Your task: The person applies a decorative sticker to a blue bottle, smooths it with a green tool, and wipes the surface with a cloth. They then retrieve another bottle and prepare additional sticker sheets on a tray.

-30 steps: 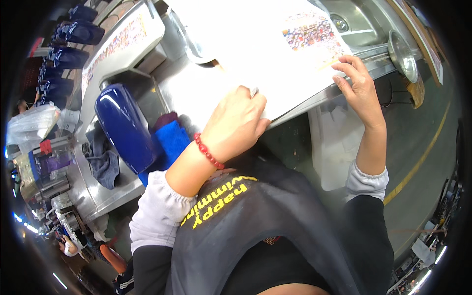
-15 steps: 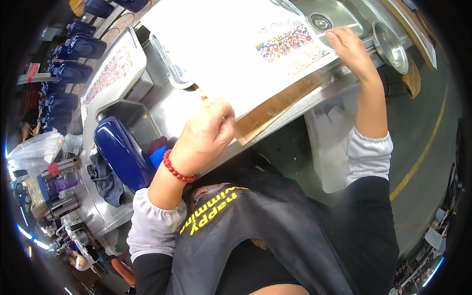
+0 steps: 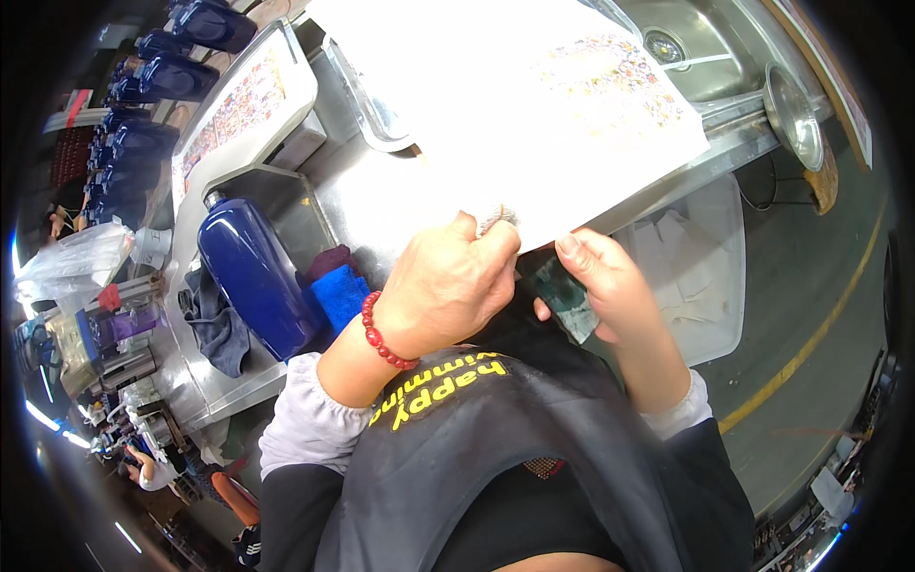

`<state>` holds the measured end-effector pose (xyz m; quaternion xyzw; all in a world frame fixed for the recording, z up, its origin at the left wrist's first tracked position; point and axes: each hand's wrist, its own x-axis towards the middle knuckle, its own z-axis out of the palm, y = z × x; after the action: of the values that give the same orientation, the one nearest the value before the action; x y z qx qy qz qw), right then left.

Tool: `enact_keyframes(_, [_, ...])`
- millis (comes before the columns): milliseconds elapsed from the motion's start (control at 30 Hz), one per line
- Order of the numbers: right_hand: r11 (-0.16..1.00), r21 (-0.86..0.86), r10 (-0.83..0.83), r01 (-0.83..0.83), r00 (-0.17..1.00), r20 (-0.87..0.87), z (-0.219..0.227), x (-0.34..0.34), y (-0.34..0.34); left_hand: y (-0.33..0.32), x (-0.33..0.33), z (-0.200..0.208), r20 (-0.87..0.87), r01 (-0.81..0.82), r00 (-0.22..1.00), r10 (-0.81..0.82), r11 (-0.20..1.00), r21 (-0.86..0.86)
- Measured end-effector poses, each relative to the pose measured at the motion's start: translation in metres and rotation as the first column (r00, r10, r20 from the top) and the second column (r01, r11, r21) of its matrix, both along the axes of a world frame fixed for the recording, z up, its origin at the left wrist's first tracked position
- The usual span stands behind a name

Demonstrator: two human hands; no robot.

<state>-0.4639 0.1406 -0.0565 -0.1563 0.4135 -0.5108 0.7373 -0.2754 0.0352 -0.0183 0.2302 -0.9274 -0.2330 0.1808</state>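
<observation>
A large white sheet (image 3: pixel 534 172) with a colourful pattern (image 3: pixel 620 86) lies over the steel worktop, its near edge towards me. My left hand (image 3: pixel 443 286), with a red bead bracelet (image 3: pixel 375 340), is closed at the sheet's near-left part. A small grey-white thing (image 3: pixel 498 219) shows at its fingertips; I cannot make out what it is. My right hand (image 3: pixel 615 286) pinches the sheet's near edge between thumb and fingers. Below that edge, a dark, shiny, see-through-looking piece (image 3: pixel 567 297) shows between the right thumb and fingers.
A glossy blue bottle-shaped container (image 3: pixel 253 267) lies at the left by a steel basin, with a bright blue cloth (image 3: pixel 341 297) and a dark cloth (image 3: pixel 217 319). A tray (image 3: pixel 300 71) holds another patterned sheet. A sink (image 3: pixel 701 48), a metal bowl (image 3: pixel 793 114) and a white bin (image 3: pixel 710 267) are right.
My right hand has come down and left from the sheet's right edge to its near edge. My left hand has shifted right. The brown board under the sheet no longer shows.
</observation>
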Motion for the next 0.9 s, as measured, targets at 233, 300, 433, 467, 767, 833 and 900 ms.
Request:
enact_keyframes(233, [0.996,-0.017,-0.083,0.083,0.996,-0.034,-0.004,0.004,-0.01,-0.006,0.006,-0.003,-0.068,0.033,0.997,-0.025,0.992,0.122])
enact_keyframes(300, [0.996,-0.02,-0.084,0.083,0.995,-0.061,-0.006,0.006,-0.011,-0.008,0.004,-0.007,-0.149,0.023,0.989,0.004,0.984,0.178])
enact_keyframes(433, [0.994,-0.081,-0.083,0.075,0.992,-0.1,-0.011,0.009,-0.012,-0.01,0.004,-0.011,-0.15,0.037,0.989,-0.003,0.974,0.225])
enact_keyframes(467, [0.992,-0.094,-0.089,0.079,0.99,-0.111,-0.012,0.01,-0.013,-0.011,0.004,-0.012,-0.139,0.033,0.99,-0.003,0.976,0.216])
enact_keyframes(767, [0.985,-0.159,-0.095,0.064,0.976,-0.198,-0.009,0.012,-0.015,-0.014,0.003,-0.019,-0.231,0.038,0.973,0.025,0.964,0.263])
enact_keyframes(833, [0.984,-0.165,-0.102,0.068,0.973,-0.205,-0.009,0.012,-0.015,-0.013,0.003,-0.018,-0.221,0.024,0.975,0.038,0.962,0.274])
enact_keyframes(900, [0.983,-0.168,-0.11,0.076,0.972,-0.205,-0.01,0.013,-0.014,-0.012,0.002,-0.016,-0.216,0.01,0.975,0.048,0.966,0.26])
